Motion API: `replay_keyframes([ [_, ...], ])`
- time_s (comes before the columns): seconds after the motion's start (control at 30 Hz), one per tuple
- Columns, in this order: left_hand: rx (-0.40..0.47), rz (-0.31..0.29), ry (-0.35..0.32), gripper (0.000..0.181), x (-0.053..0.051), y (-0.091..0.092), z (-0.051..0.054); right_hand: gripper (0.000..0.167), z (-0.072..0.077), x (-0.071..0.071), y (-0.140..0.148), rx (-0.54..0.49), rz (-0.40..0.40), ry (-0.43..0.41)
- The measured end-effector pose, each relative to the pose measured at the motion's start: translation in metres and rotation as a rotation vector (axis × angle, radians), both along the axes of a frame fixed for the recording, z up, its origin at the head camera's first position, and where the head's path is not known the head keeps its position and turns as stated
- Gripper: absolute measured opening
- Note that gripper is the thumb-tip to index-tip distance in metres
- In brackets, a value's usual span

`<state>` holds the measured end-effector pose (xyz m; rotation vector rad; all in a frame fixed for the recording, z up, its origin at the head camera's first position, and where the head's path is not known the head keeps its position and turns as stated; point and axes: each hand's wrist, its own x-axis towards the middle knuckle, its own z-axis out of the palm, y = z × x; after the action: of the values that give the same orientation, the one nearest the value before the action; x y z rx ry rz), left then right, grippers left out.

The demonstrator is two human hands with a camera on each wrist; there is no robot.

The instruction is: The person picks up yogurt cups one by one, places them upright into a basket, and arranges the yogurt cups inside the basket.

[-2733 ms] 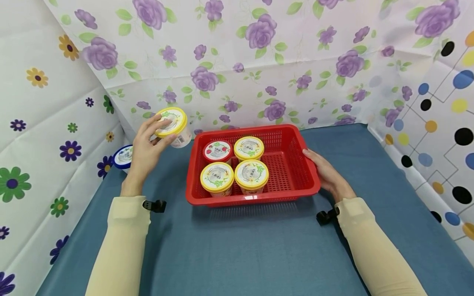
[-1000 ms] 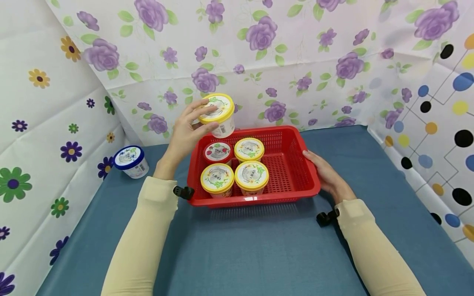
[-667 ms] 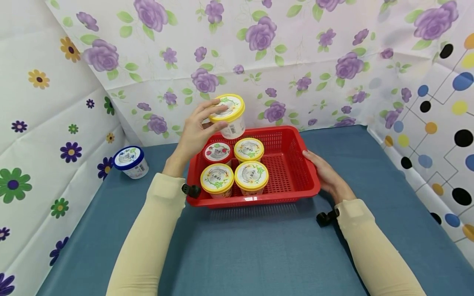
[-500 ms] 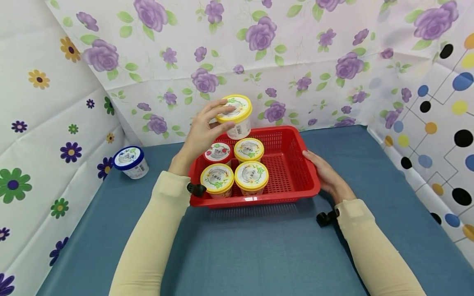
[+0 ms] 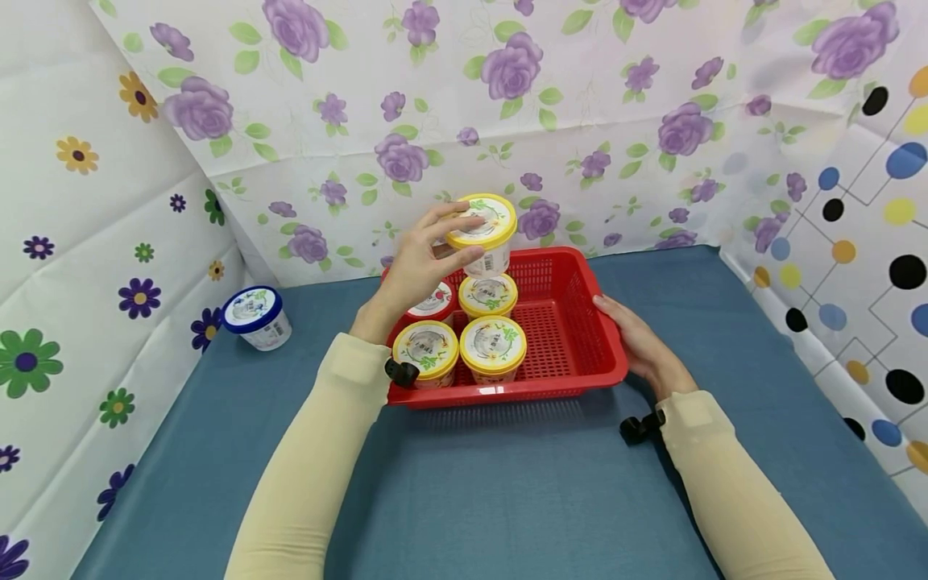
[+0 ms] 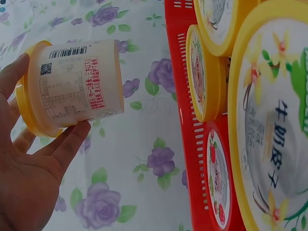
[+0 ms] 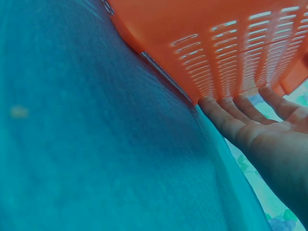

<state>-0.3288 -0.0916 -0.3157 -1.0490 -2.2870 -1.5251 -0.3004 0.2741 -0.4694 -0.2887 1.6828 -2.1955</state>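
In the head view my left hand [image 5: 420, 262] grips a yellow-lidded ice cream tub [image 5: 487, 229] by its lid, thumb in front and fingers over the top. It hangs slightly tilted above the back of a red plastic basket [image 5: 573, 322]. The left wrist view shows the barcode and printed text on this tub's side [image 6: 79, 82]. Inside the basket's left half stand a red-lidded tub [image 5: 433, 304] and several yellow-lidded tubs [image 5: 493, 342]. My right hand [image 5: 638, 338] touches the basket's right side; in the right wrist view its fairly straight fingers [image 7: 224, 120] rest against the outer slotted wall.
A blue-lidded tub [image 5: 257, 318] stands on the blue tablecloth [image 5: 493, 483] at the left. Flower-printed sheets [image 5: 623, 185] close off the back and left, a dotted one [image 5: 855, 266] the right. Black wrist cameras [image 5: 638, 427] are strapped on both wrists.
My left hand has carried the yellow-lidded tub rightward, from beside the basket's left edge to above its back middle, lowering it slightly most recently. The right hand and basket stay nearly still.
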Motion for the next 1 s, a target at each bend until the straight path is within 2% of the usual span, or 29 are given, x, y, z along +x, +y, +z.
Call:
replay_keyframes([
  [0.37,-0.038,-0.004,-0.013,0.040,-0.002,0.010,-0.004,0.059,0.000,0.000,0.000,0.010,-0.002,0.005],
  [0.57,-0.053,-0.013,-0.049,0.042,-0.006,0.019,-0.005,0.060,0.000,0.000,-0.001,0.022,-0.004,0.000],
  [0.83,-0.063,-0.025,-0.073,0.042,-0.009,0.032,-0.005,0.060,0.002,0.001,-0.001,0.013,-0.004,0.001],
  [1.0,-0.097,-0.036,-0.077,0.042,-0.011,0.041,-0.003,0.059,0.001,0.002,-0.001,0.006,-0.001,0.005],
])
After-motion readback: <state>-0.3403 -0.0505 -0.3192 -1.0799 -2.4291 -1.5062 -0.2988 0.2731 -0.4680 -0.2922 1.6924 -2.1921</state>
